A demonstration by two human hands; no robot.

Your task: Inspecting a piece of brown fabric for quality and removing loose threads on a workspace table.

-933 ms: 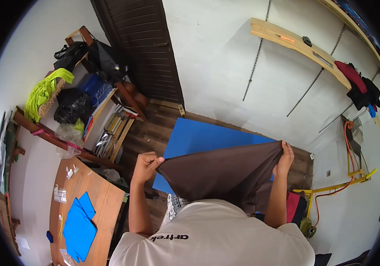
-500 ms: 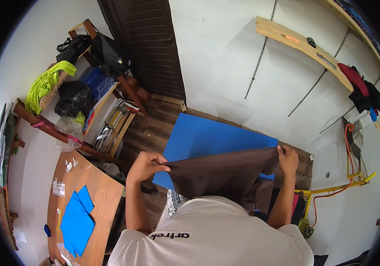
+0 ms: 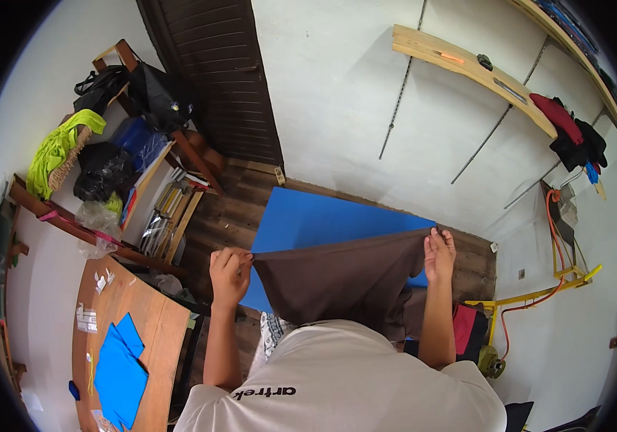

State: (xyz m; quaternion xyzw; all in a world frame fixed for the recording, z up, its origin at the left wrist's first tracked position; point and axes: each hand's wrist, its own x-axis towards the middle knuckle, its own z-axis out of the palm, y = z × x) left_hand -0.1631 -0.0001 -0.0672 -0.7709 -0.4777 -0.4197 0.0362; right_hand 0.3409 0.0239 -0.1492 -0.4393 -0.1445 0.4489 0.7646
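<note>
Up in front of the person's chest, a brown cloth (image 3: 344, 277) is stretched taut between both hands. Left hand (image 3: 229, 272) is curled into a closed fist, gripping one top corner. Right hand (image 3: 439, 253) pinches the other corner, fingers straight and pressed together. Below the cloth lies a blue mat (image 3: 308, 223) on the wooden floor (image 3: 233, 209); a wooden bench (image 3: 157, 331) stands to the left.

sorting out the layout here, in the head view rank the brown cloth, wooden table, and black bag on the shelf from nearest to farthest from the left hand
1. brown cloth: pinched in the left hand.
2. wooden table: just below-left of it.
3. black bag: up-left on the shelf, farthest.
</note>
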